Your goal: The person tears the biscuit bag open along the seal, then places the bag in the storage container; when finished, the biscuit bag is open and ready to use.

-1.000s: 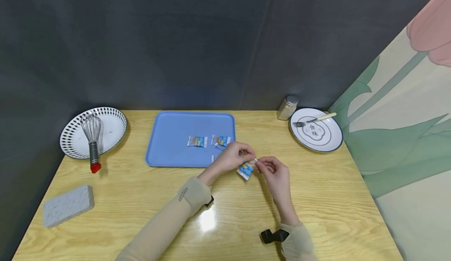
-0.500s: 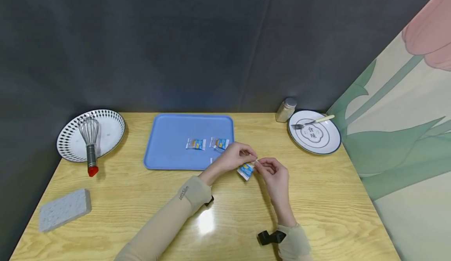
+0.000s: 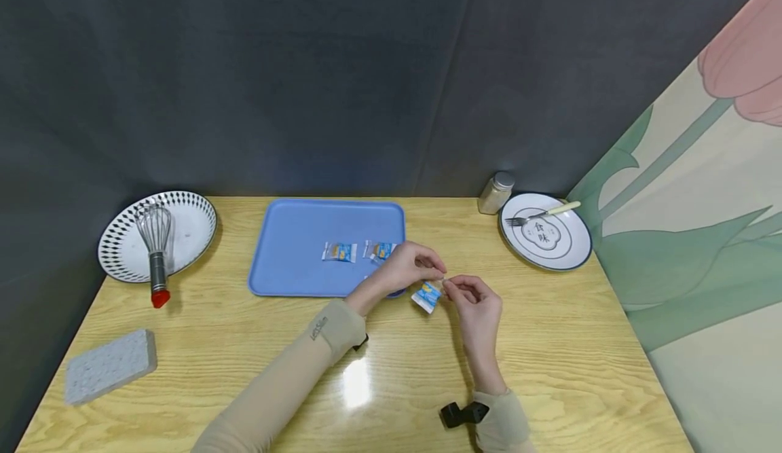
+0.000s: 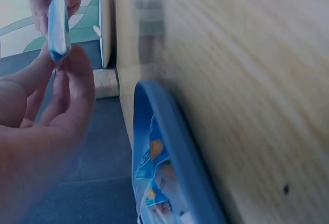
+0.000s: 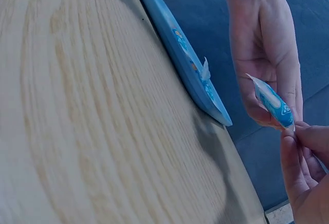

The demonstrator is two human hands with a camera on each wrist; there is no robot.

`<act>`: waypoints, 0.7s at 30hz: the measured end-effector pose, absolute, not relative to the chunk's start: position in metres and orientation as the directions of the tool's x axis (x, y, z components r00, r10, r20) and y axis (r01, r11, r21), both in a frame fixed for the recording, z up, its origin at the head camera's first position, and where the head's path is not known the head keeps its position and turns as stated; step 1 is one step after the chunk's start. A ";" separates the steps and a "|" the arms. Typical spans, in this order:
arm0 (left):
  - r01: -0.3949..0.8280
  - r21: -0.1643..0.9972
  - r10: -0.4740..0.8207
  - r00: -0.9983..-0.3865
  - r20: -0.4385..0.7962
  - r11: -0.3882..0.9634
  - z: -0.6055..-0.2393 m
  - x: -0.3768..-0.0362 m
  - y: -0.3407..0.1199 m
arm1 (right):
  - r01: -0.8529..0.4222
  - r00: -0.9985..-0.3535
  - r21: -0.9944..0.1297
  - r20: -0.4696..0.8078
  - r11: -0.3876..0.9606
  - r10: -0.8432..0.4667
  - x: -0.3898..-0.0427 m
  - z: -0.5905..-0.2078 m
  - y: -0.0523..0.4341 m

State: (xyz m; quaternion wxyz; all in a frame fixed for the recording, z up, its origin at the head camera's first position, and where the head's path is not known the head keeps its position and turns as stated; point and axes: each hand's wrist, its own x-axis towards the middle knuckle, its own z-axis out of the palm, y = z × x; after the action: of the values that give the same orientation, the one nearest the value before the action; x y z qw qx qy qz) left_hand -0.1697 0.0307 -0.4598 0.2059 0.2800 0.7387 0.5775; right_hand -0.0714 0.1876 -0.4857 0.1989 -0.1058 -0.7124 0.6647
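**Head view: two hands hold a small candy packet**

The packet (image 3: 426,295) is small, blue and white. It hangs between both hands, above the yellow wooden table (image 3: 550,344), beside the blue tray (image 3: 293,249). The left hand (image 3: 406,269) and right hand (image 3: 473,300) each pinch its top edge. Dark walls stand behind.

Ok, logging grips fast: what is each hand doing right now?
Left hand: pinching the small blue packet.
Right hand: pinching the same packet's end.
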 end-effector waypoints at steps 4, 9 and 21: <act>0.224 0.950 0.694 -0.720 0.012 0.216 -0.457 -0.172 0.032 | -0.097 -0.900 -0.990 0.130 0.100 0.417 -0.070 -0.486 0.187; 0.261 0.933 0.720 -0.694 0.002 0.249 -0.457 -0.172 0.035 | -0.067 -0.899 -0.989 0.116 0.130 0.422 -0.072 -0.486 0.187; 0.234 0.944 0.676 -0.737 0.014 0.235 -0.465 -0.170 0.040 | -0.137 -0.844 -0.982 0.186 0.133 0.503 -0.076 -0.494 0.178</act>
State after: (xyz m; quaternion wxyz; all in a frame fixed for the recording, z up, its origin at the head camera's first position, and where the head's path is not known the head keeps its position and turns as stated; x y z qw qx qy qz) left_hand -0.1697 0.0402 -0.4647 0.2045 0.2998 0.7587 0.5410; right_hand -0.0763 0.1785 -0.4943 0.2479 -0.1287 -0.7107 0.6457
